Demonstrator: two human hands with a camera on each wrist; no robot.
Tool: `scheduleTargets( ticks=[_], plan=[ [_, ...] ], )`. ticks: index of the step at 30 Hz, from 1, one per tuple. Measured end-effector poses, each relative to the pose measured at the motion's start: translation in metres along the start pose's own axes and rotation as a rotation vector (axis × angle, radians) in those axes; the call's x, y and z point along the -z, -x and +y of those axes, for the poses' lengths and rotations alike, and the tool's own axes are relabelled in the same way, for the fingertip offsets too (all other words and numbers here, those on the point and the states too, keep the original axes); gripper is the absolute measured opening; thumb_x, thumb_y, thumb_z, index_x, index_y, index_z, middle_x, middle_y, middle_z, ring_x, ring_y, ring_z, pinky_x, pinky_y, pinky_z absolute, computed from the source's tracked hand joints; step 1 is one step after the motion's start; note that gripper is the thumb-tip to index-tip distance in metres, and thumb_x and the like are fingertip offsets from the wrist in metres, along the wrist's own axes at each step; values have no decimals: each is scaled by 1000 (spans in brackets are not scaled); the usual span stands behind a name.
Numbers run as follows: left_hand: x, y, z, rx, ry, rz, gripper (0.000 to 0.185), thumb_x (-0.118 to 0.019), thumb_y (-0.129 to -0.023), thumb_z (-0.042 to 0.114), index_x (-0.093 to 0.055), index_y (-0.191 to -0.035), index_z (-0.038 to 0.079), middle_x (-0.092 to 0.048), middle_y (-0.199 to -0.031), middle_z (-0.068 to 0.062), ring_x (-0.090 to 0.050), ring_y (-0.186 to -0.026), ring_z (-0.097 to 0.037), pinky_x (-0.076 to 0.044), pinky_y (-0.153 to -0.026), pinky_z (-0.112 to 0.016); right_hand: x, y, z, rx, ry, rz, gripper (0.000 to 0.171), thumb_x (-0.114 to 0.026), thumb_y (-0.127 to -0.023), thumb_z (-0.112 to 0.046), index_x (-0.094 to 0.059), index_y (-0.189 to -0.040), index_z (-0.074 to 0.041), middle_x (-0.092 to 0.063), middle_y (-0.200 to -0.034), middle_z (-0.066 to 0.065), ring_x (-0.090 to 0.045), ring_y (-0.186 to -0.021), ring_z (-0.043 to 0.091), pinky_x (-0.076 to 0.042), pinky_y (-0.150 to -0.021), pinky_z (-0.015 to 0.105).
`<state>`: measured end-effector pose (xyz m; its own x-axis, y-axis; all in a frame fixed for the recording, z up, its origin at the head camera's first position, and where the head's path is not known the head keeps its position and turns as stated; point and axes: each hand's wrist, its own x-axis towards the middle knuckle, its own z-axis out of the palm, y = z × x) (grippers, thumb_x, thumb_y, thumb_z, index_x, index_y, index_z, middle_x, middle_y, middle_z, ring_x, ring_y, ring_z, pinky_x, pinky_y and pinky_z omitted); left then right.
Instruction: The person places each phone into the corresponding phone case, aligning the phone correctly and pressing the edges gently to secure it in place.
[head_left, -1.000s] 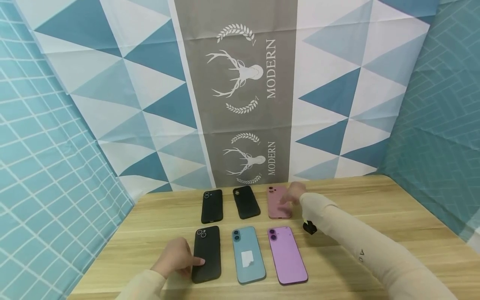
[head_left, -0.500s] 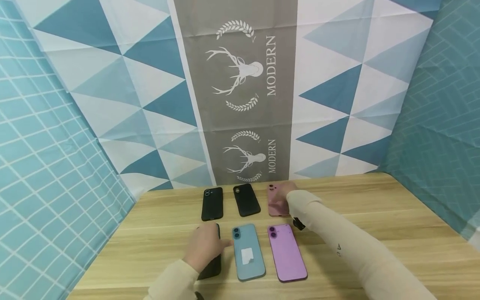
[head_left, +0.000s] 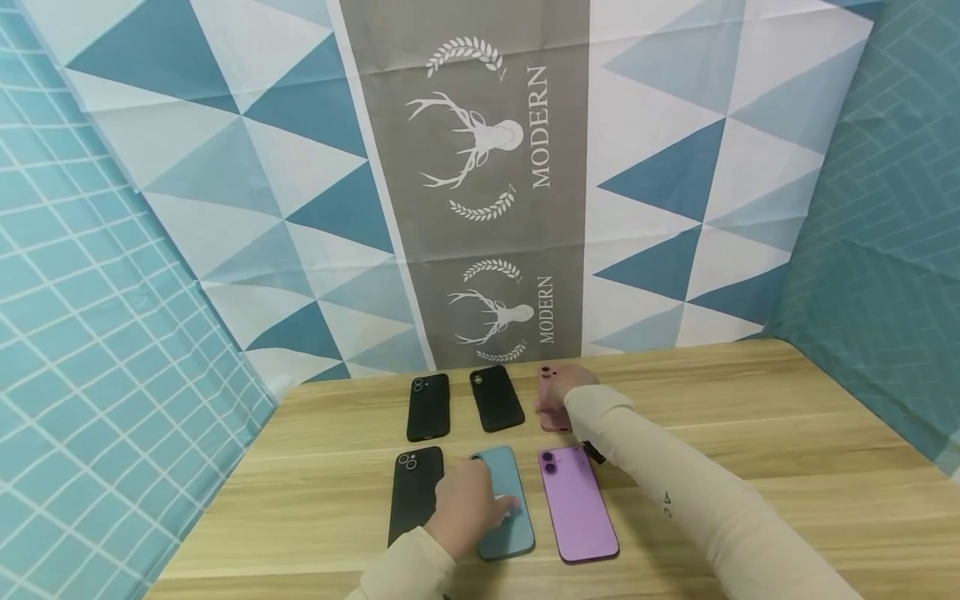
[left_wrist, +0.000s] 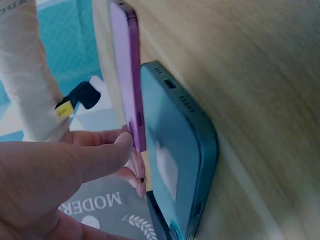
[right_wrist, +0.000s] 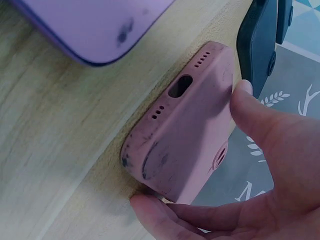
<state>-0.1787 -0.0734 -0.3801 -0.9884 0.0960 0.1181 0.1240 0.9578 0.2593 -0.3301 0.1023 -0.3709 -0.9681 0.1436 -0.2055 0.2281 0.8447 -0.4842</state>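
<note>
Two hands, freshly shifted: left hand now off black phone, fingers flat across blue phone in front row; right hand closing thumb and fingertip around pink case, back row.

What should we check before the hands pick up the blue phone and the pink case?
1. Left hand rests on the blue phone: ok.
2. Left fingers curled round it: cannot tell.
3. Right hand pinches the pink case by thumb and finger: ok.
4. Pink case empty: cannot tell.
5. Purple phone apart from the blue phone: ok.
6. Black phone flat on the table: ok.
</note>
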Motion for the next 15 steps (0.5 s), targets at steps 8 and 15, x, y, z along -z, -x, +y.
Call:
scheduleTargets(
  ticks=[8,15],
  plan=[
    [-11,7,5,-88,-152,52,59,-79,-67,57,-45,-51,12,-46,-53,2,-39,-48,-10,-34,-39,-25,4,0,2,86,119,-29,61,-79,-75,-34,-62,-119,5,-57,-133,21,-57,-115,30,-48,-103,38],
    [-9,6,15,-68,-220,-15,60,-76,-68,61,-56,-58,6,-56,-58,-4,-52,-55,-15,-45,-51,-29,8,0,0,111,160,-64,54,-77,-77,-33,-65,-115,4,-58,-133,20,-57,-117,29,-48,-103,38]
  ],
)
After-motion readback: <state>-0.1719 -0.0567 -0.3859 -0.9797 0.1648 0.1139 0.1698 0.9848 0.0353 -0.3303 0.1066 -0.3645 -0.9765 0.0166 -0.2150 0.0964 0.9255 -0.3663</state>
